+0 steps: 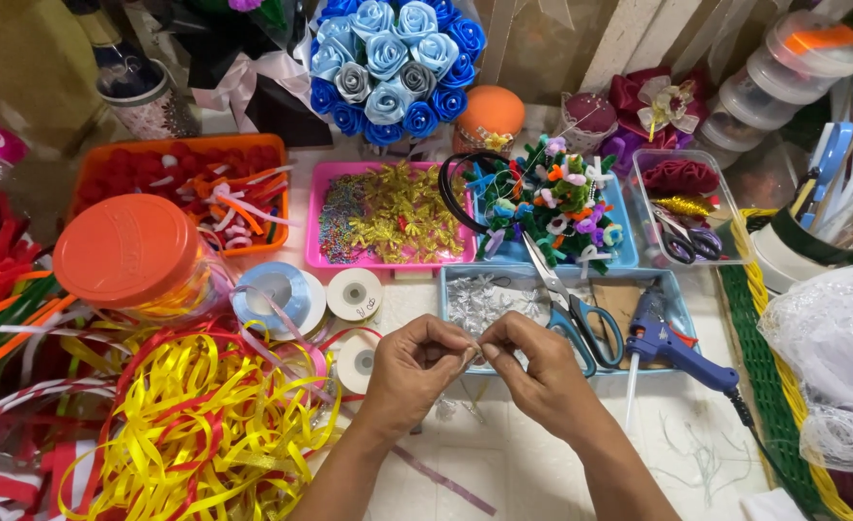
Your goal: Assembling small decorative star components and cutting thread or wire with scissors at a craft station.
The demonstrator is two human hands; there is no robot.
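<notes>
My left hand point(415, 371) and my right hand point(534, 365) meet at the fingertips over the white table, pinching one small silver ribbon piece point(475, 353) between them. The piece is mostly hidden by my fingers. Just beyond my hands a light blue tray point(682, 311) holds more silver pieces point(479, 301), blue-handled scissors point(573, 311) and a blue glue gun point(672, 340). A thin pale purple ribbon strip point(444, 478) lies on the table below my left wrist.
A heap of yellow and red ribbons point(195, 425) fills the left. An orange-lidded jar point(129, 253), ribbon spools point(353, 294), a pink tray point(392, 214), an orange tray point(187, 185) and a blue rose bouquet point(392, 63) stand behind. A woven basket point(769, 386) sits at right.
</notes>
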